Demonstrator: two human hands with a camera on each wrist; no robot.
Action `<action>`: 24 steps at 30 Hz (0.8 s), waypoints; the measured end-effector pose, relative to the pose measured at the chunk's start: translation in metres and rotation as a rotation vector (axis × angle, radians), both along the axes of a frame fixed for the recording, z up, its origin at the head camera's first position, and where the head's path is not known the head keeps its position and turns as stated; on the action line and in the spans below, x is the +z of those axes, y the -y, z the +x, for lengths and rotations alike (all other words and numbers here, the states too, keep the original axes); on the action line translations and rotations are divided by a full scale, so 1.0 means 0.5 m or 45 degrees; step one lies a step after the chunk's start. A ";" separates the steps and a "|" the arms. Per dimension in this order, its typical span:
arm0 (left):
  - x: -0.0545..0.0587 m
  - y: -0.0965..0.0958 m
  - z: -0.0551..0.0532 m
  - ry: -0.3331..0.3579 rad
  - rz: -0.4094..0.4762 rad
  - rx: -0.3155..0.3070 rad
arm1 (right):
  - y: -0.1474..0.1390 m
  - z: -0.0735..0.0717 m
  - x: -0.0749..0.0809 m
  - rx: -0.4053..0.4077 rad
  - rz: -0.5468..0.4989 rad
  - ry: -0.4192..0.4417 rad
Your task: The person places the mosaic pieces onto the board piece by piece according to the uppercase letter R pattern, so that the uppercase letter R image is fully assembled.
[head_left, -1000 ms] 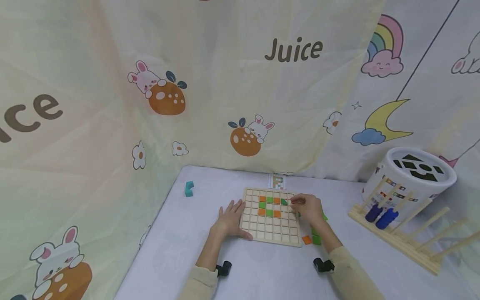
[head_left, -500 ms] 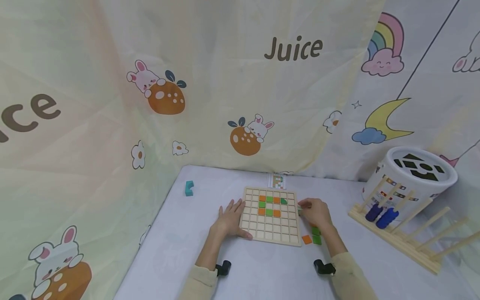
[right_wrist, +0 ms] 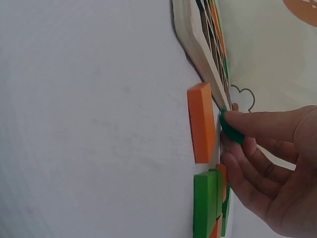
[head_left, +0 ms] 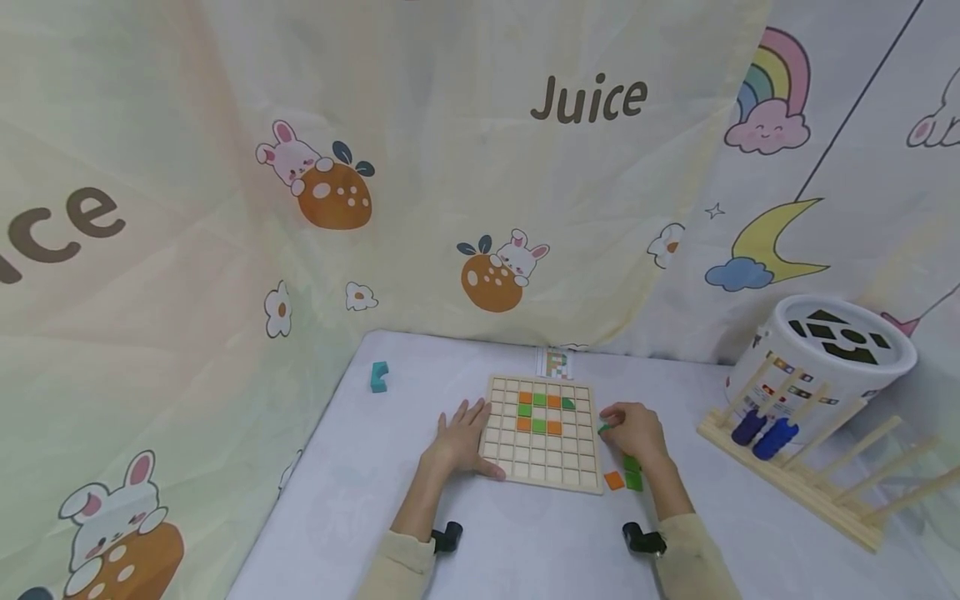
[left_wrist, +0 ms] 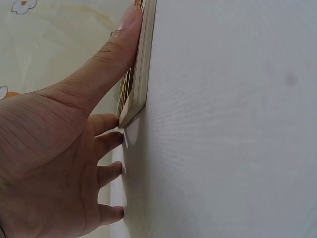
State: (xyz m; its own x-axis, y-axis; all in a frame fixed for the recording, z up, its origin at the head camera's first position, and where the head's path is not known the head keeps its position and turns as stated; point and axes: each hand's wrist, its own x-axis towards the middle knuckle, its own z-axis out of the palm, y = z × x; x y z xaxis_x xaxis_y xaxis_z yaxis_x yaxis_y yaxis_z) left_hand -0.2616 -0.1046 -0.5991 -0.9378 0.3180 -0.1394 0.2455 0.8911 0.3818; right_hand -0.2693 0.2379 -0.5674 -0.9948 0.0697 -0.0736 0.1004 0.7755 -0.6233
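A square wooden grid board (head_left: pixel 540 467) lies on the table, with several orange and light green square tiles and one dark green tile (head_left: pixel 567 404) in its cells. My left hand (head_left: pixel 456 440) lies at the board's left side, fingers spread and straight; in the left wrist view the thumb (left_wrist: pixel 106 62) rests along the board's near edge. Just right of the board, my right hand (head_left: pixel 633 429) pinches a dark green tile (right_wrist: pixel 233 128) between thumb and fingers. Beside that hand are a loose orange tile (head_left: pixel 614 480) and green tiles (head_left: pixel 633 473), partly hidden by it.
A small printed pattern card (head_left: pixel 556 363) lies behind the board. A teal notched block (head_left: pixel 378 377) sits at the back left. To the right stand a wooden peg rack (head_left: pixel 795 483) with blue beads and a white shape-sorter bucket (head_left: pixel 765 350). Patterned curtains rise behind the table.
My right hand has moved from the board's upper right cells to the right and nearer, and a dark green tile now shows in its fingers. The left hand has stayed put.
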 end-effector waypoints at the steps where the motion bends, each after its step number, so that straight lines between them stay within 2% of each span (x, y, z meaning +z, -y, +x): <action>1: 0.005 0.000 0.003 0.007 0.009 0.001 | 0.000 0.002 0.000 -0.001 -0.008 0.000; 7: 0.011 0.001 0.006 0.021 0.012 0.001 | -0.001 0.012 -0.001 -0.056 -0.102 -0.032; 11: 0.007 0.001 0.001 0.018 -0.002 0.005 | 0.002 0.012 0.002 -0.053 -0.155 -0.120; 17: -0.011 0.002 -0.007 0.002 -0.015 0.009 | 0.015 0.013 0.009 0.019 -0.192 -0.247; 21: -0.020 0.002 -0.012 0.008 -0.033 0.007 | 0.026 0.014 0.008 0.068 -0.267 -0.265; 24: -0.021 0.001 -0.013 0.013 -0.032 0.009 | 0.034 0.013 0.002 0.117 -0.275 -0.277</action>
